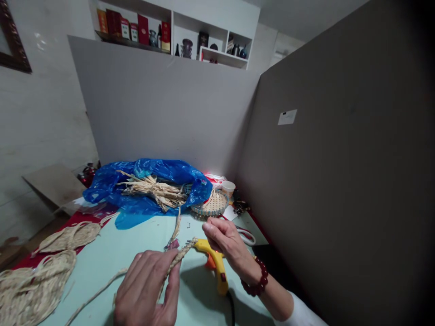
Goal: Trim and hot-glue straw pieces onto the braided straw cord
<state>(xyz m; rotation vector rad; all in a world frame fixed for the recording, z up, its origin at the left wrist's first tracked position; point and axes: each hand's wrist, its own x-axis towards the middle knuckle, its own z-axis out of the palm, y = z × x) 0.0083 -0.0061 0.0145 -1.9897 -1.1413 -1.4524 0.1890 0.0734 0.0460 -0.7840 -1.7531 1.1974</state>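
My left hand [147, 287] is closed round a braided straw cord [183, 251], gripping it between thumb and forefinger. The cord's free end points up and to the right, close to the tip of a yellow glue gun [222, 280]. That glue gun has an orange trigger and a black cable and lies on the table. Just above it, my right hand [226, 240] is closed with thumb and fingers pressed together; anything in the pinch is too small to see. A longer stretch of straw cord [95, 296] trails across the table to the left of my left hand.
A blue plastic bag [112, 181] holds a bundle of dry husks [158, 190]. Beside it are a woven basket [212, 206] and a paper cup [228, 186]. Woven straw soles [70, 236] lie at left. Scissors [247, 236] rest behind my right hand. Grey panels [163, 104] enclose the table.
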